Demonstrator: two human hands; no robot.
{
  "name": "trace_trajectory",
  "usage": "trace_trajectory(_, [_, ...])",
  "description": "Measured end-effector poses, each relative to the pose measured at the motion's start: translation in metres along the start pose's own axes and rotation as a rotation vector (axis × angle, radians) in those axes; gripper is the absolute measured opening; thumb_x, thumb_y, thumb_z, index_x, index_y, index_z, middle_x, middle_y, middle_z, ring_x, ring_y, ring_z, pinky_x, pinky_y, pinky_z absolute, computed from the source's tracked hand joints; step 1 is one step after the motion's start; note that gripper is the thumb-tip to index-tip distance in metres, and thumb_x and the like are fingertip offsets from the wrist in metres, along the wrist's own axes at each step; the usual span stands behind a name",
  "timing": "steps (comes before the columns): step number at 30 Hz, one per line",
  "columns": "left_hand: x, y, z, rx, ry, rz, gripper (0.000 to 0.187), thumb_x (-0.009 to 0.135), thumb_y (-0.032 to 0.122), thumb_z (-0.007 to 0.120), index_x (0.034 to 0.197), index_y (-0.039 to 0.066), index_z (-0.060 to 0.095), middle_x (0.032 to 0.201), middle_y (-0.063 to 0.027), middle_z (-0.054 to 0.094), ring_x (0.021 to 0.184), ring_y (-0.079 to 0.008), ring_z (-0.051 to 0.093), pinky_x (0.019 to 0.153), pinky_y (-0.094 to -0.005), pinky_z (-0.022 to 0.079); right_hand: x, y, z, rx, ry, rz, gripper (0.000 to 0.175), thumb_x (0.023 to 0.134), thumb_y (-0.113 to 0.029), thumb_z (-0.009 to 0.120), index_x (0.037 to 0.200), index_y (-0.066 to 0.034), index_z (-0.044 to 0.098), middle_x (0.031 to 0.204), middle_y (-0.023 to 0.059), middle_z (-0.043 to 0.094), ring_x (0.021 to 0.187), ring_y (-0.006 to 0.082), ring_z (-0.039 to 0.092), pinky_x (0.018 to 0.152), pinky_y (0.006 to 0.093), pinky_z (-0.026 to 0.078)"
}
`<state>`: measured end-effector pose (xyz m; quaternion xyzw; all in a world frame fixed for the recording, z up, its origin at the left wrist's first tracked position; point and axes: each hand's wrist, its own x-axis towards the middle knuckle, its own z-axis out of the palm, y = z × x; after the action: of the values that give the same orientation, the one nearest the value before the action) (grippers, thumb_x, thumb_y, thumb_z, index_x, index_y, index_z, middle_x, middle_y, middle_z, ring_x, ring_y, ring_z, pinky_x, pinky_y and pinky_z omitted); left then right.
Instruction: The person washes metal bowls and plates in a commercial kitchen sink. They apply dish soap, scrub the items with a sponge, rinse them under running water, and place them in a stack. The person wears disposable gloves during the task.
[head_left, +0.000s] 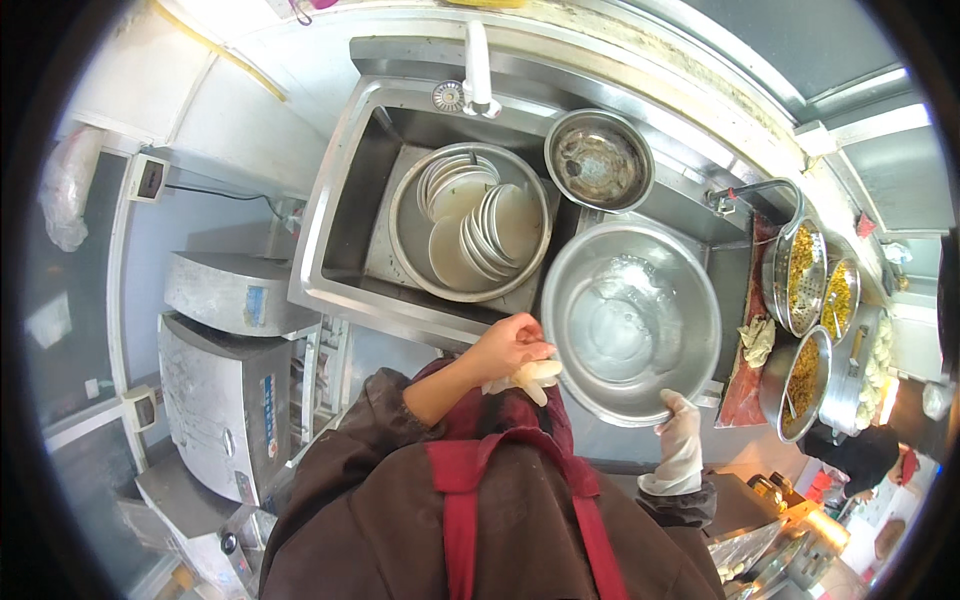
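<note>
My left hand (512, 349) is bare and closed near the left rim of a large stainless steel basin (630, 322); a pale rubber glove (534, 377) hangs from its fingers. Gloved in pale white, my right hand (679, 420) grips the basin's near right rim. Clear water lies in that basin. To the left, inside a steel sink (337, 217), a round metal pan (409, 259) holds stacks of white plates (491, 225) in cloudy water. A smaller stained metal bowl (600, 161) sits behind the large basin.
A white faucet (477, 67) stands behind the sink, with a curved metal tap (784, 187) further right. Beyond it are a colander (810, 277) and bowls of yellow food (802, 382). Steel appliances (217, 397) stand left. A person (862, 461) is at far lower right.
</note>
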<state>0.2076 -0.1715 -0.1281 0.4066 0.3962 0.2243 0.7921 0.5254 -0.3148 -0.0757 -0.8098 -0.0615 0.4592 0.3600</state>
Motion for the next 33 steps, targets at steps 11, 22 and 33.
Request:
trace_trajectory(11, [-0.108,0.091,-0.134,-0.080,0.474,0.030,0.014,0.090,0.009,0.060,0.099,-0.001,0.064,0.083,-0.0077,0.068,0.063,-0.0129,0.063,0.056,-0.0258,0.052,-0.034,0.040,0.238,0.616,-0.883,0.542,0.038,0.090,-0.009,0.057,0.124,0.0077,0.051,0.109,0.0160,0.066,0.098,0.0273,0.065,0.090,0.0362,0.054])
trace_trajectory(22, [-0.085,0.164,-0.185,0.243,0.721,0.047,0.016,0.087,0.005,0.066,0.073,0.003,0.058,0.066,-0.0037,0.062,0.055,-0.0082,0.057,0.048,-0.0220,0.044,0.182,-0.014,0.398,-0.365,-0.230,-0.780,0.030,0.090,-0.022,0.051,0.112,-0.0070,0.065,0.114,0.0206,0.063,0.112,0.0389,0.056,0.098,0.0421,0.045])
trace_trajectory(33, [-0.072,0.171,-0.246,0.094,0.879,-0.028,0.007,0.090,0.004,0.059,0.093,-0.001,0.063,0.078,-0.0031,0.066,0.062,-0.0068,0.058,0.057,-0.0202,0.046,0.312,-0.056,0.507,-1.098,-0.314,-0.316,0.043,0.094,-0.035,0.042,0.120,-0.0076,0.064,0.127,0.0147,0.060,0.122,0.0315,0.054,0.105,0.0403,0.040])
